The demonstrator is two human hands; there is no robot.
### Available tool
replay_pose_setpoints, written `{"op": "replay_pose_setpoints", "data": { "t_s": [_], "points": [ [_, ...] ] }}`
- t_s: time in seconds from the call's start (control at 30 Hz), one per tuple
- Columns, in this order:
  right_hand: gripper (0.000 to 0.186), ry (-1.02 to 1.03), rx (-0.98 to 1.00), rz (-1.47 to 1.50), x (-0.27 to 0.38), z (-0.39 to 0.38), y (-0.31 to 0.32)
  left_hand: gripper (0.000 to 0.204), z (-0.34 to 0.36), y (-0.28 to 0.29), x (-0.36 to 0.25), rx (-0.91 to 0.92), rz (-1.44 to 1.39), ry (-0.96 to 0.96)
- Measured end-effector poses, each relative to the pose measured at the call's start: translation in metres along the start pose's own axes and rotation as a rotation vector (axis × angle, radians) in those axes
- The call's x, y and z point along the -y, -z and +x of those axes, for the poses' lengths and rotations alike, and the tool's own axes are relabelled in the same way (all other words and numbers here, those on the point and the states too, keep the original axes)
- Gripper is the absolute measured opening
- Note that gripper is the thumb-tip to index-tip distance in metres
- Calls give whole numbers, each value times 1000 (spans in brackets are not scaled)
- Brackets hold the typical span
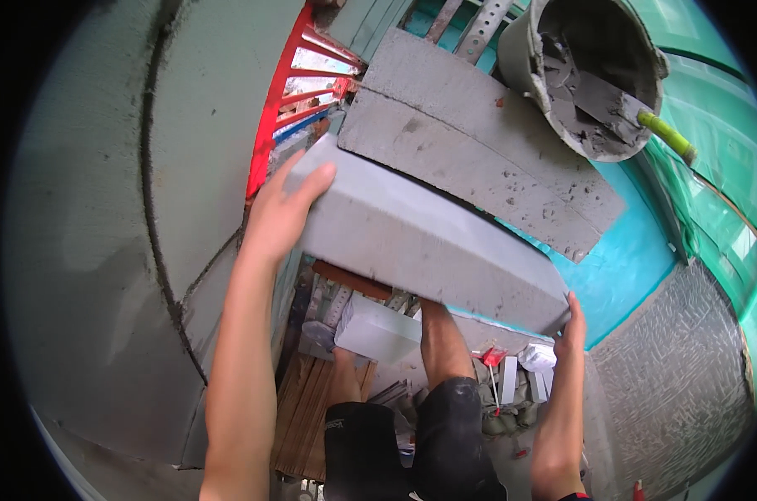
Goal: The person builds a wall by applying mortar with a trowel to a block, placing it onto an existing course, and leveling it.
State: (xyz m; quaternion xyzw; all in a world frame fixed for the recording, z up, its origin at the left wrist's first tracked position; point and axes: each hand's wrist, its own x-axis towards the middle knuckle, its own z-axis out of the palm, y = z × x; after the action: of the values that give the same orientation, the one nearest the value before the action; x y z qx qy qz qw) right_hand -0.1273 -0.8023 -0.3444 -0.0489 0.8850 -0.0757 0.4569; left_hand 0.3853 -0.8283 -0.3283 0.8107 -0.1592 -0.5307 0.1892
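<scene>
A long grey concrete block (428, 242) is held up in front of me, tilted down toward the right. My left hand (288, 204) grips its left end, thumb on the upper face. At the block's lower right end, my right hand (571, 326) presses against the end face; most of its fingers are hidden behind the block. Just beyond lie flat grey blocks (478, 142) side by side, specked with mortar crumbs. A mortar-caked bucket (524, 63) stands past them at the upper right, with a trowel (667, 135) with a yellow-green handle resting in it.
A grey wall (199, 108) with dark mortar joints rises on the left. A red metal frame (271, 125) stands beside it. Green netting (729, 108) hangs at right. Below are a white block (378, 326), wooden boards (303, 409) and a red-headed tool (493, 357).
</scene>
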Motion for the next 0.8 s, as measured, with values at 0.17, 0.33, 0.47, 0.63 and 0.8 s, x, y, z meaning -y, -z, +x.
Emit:
{"op": "replay_pose_setpoints", "data": {
  "t_s": [0.17, 0.33, 0.47, 0.63, 0.8],
  "points": [
    [50, 96, -47, 100, 5, -43, 63, 60, -135, 26, -27, -138, -225, -99],
    [45, 265, 48, 78, 66, -118, 64, 68, -273, 52, -22, -374, -280, 48],
    [45, 331, 245, 125, 77, -93, 40, 75, -366, 61, -30, -455, -320, 84],
    [56, 238, 588, 295, 77, -48, -37, 86, -416, 52, -68, -372, -291, -112],
    [58, 103, 839, 411, 94, -62, -119, 76, -425, 38, -98, -401, -135, -188]
  ]
}}
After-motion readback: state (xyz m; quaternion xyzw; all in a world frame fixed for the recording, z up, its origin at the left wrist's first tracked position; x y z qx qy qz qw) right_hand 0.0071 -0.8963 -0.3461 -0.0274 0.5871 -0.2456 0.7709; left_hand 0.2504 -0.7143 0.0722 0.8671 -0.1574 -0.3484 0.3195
